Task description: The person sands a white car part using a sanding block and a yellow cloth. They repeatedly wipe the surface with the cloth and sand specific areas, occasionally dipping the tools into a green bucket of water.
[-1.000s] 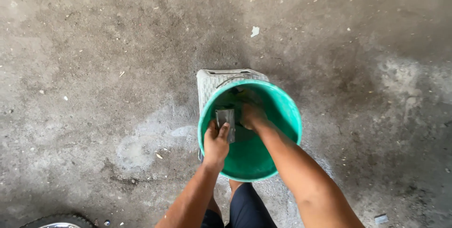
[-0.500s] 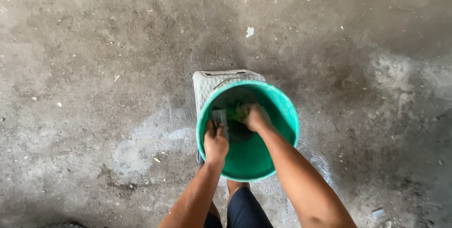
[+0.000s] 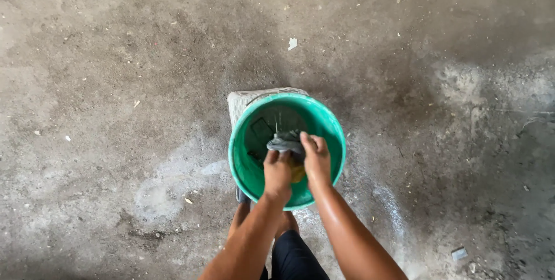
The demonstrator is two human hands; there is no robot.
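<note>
My legs: dark trousers and bare knees at the bottom edge, directly under my forearms.
Left grip: my left hand [image 3: 277, 175] is curled shut around the near end of a grey cloth [image 3: 285, 141], fingers wrapped over it.
Right grip: my right hand [image 3: 317, 161] is closed over the same cloth from the right, thumb and fingers pressing it; the two hands sit just beside each other, knuckles nearly touching.
Cloth: bunched and twisted between both hands, held over the middle of the green bucket [image 3: 243, 167], inside its rim. Something yellowish shows just beneath my right hand; I cannot tell what it is.
Progress: judging by the bunched cloth and thin streaks below it, it looks to be in the middle of being squeezed out over the bucket; I cannot tell how wet it is. The cloth has not left the bucket.
Bucket: round, upright, dark inside with a dim shape low on its left wall.
Behind the bucket: a pale ribbed crate or stool [image 3: 238, 102], its corner touching the bucket's far rim.
Floor: rough grey concrete floor [image 3: 115, 83] with pale patches to the left and right, scattered grit, and a small white scrap [image 3: 292, 43] well beyond the bucket. Nothing lies between my hands and the bucket.
</note>
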